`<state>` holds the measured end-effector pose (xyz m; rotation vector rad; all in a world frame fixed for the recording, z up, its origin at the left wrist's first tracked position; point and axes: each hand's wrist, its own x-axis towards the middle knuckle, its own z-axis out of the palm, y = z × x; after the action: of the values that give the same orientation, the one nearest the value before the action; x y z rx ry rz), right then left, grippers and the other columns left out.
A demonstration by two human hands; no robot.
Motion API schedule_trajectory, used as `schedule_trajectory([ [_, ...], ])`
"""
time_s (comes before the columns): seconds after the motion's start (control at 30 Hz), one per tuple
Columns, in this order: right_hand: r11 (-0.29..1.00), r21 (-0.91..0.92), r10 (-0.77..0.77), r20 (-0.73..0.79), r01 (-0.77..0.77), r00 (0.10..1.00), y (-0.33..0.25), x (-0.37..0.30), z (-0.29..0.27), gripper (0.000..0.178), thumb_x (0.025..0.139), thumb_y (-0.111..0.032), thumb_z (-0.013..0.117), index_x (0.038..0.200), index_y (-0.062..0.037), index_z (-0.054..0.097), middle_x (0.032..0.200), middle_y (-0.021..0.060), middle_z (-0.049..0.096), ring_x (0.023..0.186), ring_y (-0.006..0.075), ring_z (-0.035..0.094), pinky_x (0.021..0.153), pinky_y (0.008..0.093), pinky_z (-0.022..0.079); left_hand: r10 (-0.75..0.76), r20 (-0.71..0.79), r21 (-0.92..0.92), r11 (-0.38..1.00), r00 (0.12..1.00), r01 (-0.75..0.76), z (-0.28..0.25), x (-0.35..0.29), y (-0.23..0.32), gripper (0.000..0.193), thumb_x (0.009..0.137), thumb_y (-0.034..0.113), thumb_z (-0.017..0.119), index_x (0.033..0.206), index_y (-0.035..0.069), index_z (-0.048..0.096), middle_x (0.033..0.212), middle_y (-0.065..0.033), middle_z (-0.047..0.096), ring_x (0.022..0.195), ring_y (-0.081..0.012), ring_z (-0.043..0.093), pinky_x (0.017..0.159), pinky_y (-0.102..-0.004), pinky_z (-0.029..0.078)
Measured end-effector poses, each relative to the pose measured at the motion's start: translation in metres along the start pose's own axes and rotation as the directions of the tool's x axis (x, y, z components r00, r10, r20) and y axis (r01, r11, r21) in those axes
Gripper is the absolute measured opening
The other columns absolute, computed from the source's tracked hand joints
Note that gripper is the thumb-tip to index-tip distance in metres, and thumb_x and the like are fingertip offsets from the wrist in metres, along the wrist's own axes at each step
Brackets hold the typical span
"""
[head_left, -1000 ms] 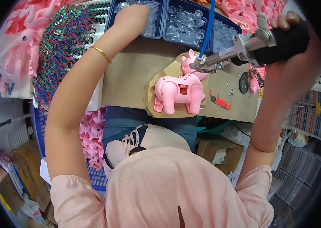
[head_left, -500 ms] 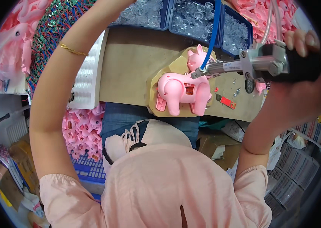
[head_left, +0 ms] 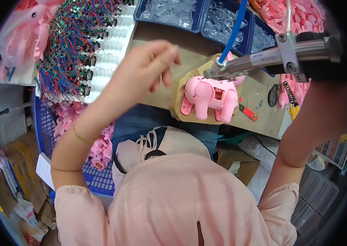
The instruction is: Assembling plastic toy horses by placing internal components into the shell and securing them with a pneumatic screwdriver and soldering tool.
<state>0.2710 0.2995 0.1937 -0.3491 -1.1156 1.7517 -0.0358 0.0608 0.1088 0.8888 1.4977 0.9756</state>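
Observation:
A pink plastic toy animal (head_left: pixel 210 96) lies on its side in a tan holder block (head_left: pixel 175 98) on the table. An opening in its body shows reddish-brown parts. My right hand (head_left: pixel 331 92) grips the dark body of a metal powered screwdriver (head_left: pixel 259 57) fed by a blue hose (head_left: pixel 235 30); its fingers are hidden now. From my view the tool's tip overlaps the toy's upper edge; I cannot tell if they touch. Left of the toy, my left hand (head_left: pixel 151 63) hangs above the table with fingers bent together. Whatever they may hold is hidden.
Blue bins (head_left: pixel 173 26) of clear plastic pieces stand at the back. Wired boards (head_left: pixel 73 49) lie beside a white ribbed tray (head_left: pixel 109 41) at left. A red cutter (head_left: pixel 249 114) lies right of the holder. Pink parts fill a blue basket (head_left: pixel 99 180) below left.
My left hand has come back into view from the far edge, now left of the toy. The screwdriver has shifted slightly, and its tip still overlaps the toy's upper edge.

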Motion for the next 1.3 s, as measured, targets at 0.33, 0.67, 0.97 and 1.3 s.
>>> schedule_trajectory([
  [0.33, 0.983, -0.172, -0.055, 0.078, 0.068, 0.995, 0.074, -0.045, 0.153, 0.023, 0.088, -0.017, 0.043, 0.091, 0.0045, 0.050, 0.088, 0.0117, 0.049, 0.084, 0.0204, 0.050, 0.074, 0.0291, 0.042, 0.162, 0.010, -0.092, 0.983, 0.987, -0.160, -0.010, -0.029, -0.071, 0.024, 0.091, 0.021, 0.051, 0.097, 0.001, 0.063, 0.079, -0.0018, 0.054, 0.074, -0.0084, 0.049, 0.069, -0.0229, 0.042],
  [0.67, 0.904, -0.316, -0.214, 0.248, 0.288, 0.945, 0.090, -0.057, 0.188, 0.020, 0.087, -0.015, 0.041, 0.086, 0.0038, 0.048, 0.081, 0.0102, 0.048, 0.073, 0.0191, 0.045, 0.072, 0.0326, 0.039, 0.756, 0.021, 0.471, 0.569, 0.654, -0.674, 0.037, -0.060, -0.089, 0.023, 0.074, 0.003, 0.062, 0.096, 0.005, 0.061, 0.108, -0.0137, 0.059, 0.083, -0.0274, 0.058, 0.072, -0.0333, 0.048],
  [0.97, 0.934, -0.254, -0.214, 0.163, 0.251, 0.963, 0.078, -0.077, 0.182, 0.020, 0.087, -0.018, 0.042, 0.085, 0.0017, 0.047, 0.083, 0.0103, 0.048, 0.072, 0.0188, 0.044, 0.073, 0.0335, 0.038, 0.785, 0.182, 0.650, 0.356, 0.592, -0.672, 0.076, -0.063, -0.102, 0.028, 0.067, 0.004, 0.059, 0.093, -0.001, 0.054, 0.130, -0.0184, 0.046, 0.076, -0.0196, 0.057, 0.062, -0.0266, 0.048],
  [1.3, 0.929, -0.310, -0.203, 0.024, 0.201, 0.979, 0.082, -0.076, 0.187, 0.019, 0.085, -0.019, 0.042, 0.082, 0.0000, 0.045, 0.084, 0.0096, 0.046, 0.070, 0.0180, 0.040, 0.071, 0.0331, 0.035, 0.774, 0.252, 0.682, 0.283, 0.580, -0.674, 0.069, -0.064, -0.107, 0.027, 0.066, 0.005, 0.058, 0.092, -0.003, 0.054, 0.131, -0.0208, 0.043, 0.085, -0.0210, 0.057, 0.065, -0.0261, 0.049],
])
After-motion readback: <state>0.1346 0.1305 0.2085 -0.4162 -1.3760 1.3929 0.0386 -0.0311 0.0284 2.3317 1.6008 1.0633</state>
